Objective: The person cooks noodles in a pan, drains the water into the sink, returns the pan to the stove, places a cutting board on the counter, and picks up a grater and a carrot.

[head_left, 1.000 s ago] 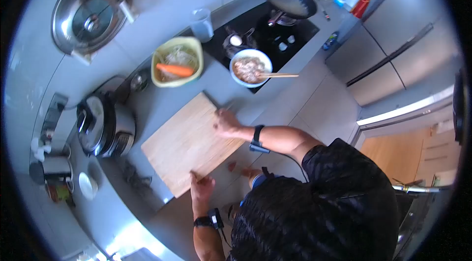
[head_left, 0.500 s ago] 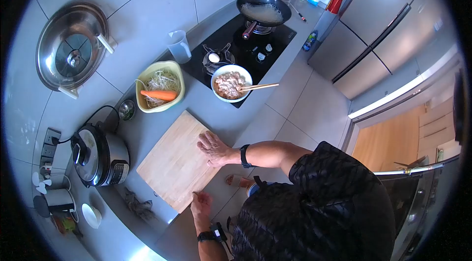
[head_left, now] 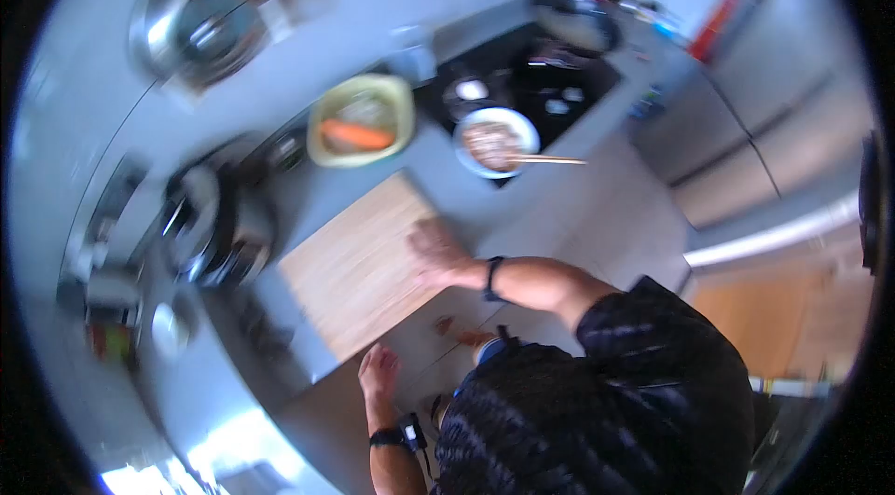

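Wooden board [head_left: 350, 262] noted flat on the bench [head_left: 433, 159], its near edge at the bench's front edge. Fridge [head_left: 774, 75] seen standing well apart, beyond the far end of the bench. Black hob [head_left: 589, 83] set in the bench top. Round metal lid [head_left: 200, 20] held up against the tiled wall. Rounded cooker [head_left: 228, 234] placed near the board, toward the wall; its outline smeared by blur. Dark pan [head_left: 573, 21] set on the far part of the hob. Yellow basin [head_left: 328, 156] placed between board and wall, with pale shreds and a carrot held in it. White bowl [head_left: 466, 159] of what looks like chopped meat placed at the near corner of the hob, over its edge.

Right hand [head_left: 438, 254] laid over the board near its edge, palm down; fingers spread apart, nothing clamped. Left hand [head_left: 378, 371] held low by the board's near corner, fingers partly curled; whether fingers and thumb meet, or whether the board is touched, cannot be told through the blur.

Chopsticks [head_left: 555, 159] rested in the bowl, ends stuck out past its rim. Carrot [head_left: 356, 136] laid across the shreds. Egg [head_left: 473, 89] seen on the hob's near burner, just beside the bowl.
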{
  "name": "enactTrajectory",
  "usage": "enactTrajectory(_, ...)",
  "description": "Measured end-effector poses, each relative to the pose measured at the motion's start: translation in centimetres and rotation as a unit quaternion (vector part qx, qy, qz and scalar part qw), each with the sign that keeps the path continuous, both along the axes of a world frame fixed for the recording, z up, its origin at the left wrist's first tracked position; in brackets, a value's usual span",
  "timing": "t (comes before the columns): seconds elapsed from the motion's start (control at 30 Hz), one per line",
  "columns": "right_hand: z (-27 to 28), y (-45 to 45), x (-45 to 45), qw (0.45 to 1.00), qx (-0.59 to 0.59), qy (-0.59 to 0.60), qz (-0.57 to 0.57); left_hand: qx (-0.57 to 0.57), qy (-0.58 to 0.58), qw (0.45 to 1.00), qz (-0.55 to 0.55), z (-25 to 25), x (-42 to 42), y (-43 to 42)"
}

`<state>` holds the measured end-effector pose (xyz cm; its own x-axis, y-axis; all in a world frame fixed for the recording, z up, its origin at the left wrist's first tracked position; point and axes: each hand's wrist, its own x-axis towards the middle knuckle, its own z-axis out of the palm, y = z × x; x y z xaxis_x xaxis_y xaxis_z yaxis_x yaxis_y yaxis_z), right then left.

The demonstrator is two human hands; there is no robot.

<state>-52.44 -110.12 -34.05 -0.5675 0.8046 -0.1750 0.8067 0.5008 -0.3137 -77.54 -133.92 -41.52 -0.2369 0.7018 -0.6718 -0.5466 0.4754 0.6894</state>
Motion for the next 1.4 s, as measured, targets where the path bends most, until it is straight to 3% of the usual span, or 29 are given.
enactTrajectory(0.13, 3.8, 0.2, -0.7, 0.990, -0.136, 0.020, -0.015, -0.077, 0.112, 0.989, 0.059, 9.6, -0.5, -3.6)
enactTrajectory(0.2, -4.3, 0.1, 1.5, 0.917, -0.280, 0.285, -0.008, -0.068, 0.120, 0.980, 0.140, 12.4, -1.3, -7.2)
enactTrajectory(0.23, -0.5, -1.6, 0.0, 0.915, -0.293, 0.276, -0.018, -0.060, 0.121, 0.971, 0.200, 14.1, -2.0, -10.1)
enactTrajectory(0.3, -5.1, 0.0, 1.4, 0.964, -0.190, 0.165, 0.081, -0.021, 0.103, 0.948, 0.300, 15.9, -3.6, -14.5)
enactTrajectory(0.33, -2.9, -0.2, 0.2, 0.923, -0.354, 0.147, 0.026, -0.018, 0.104, 0.926, 0.363, 17.0, -4.2, -16.6)
enactTrajectory(0.4, -1.3, -3.5, -2.1, 0.902, -0.400, 0.161, 0.009, 0.000, 0.148, 0.888, 0.436, 18.8, -6.1, -23.5)
enactTrajectory(0.43, -1.0, -4.3, -3.6, 0.901, -0.405, 0.153, 0.026, 0.003, 0.198, 0.869, 0.454, 19.4, -6.7, -27.2)
enactTrajectory(0.63, 1.7, -9.8, -12.8, 0.898, -0.373, 0.161, 0.166, -0.020, 0.242, 0.735, 0.633, 24.1, -9.1, -44.3)
enactTrajectory(0.73, -1.5, -10.6, -16.6, 0.910, -0.280, 0.181, 0.245, -0.042, 0.262, 0.701, 0.662, 25.0, -12.7, -52.0)
enactTrajectory(0.93, 3.7, -18.8, -21.1, 0.917, -0.359, 0.092, 0.149, -0.101, 0.362, 0.636, 0.674, 28.4, -24.1, -65.7)
enactTrajectory(1.1, 4.5, -23.2, -23.2, 0.923, -0.346, 0.077, 0.148, -0.165, 0.474, 0.574, 0.647, 31.9, -36.4, -74.4)
enactTrajectory(1.17, 4.8, -24.6, -24.3, 0.928, -0.333, 0.076, 0.150, -0.239, 0.484, 0.563, 0.625, 35.0, -40.0, -76.1)
enactTrajectory(1.27, 4.7, -25.4, -25.5, 0.939, -0.282, 0.063, 0.186, -0.329, 0.539, 0.494, 0.598, 34.3, -47.2, -81.8)
enactTrajectory(1.37, 5.0, -26.5, -26.7, 0.944, -0.244, 0.058, 0.213, -0.425, 0.584, 0.386, 0.573, 39.0, -47.6, -78.7)
enactTrajectory(1.4, 6.8, -28.0, -27.5, 0.946, -0.235, 0.055, 0.217, -0.437, 0.592, 0.382, 0.559, 39.6, -47.9, -78.4)
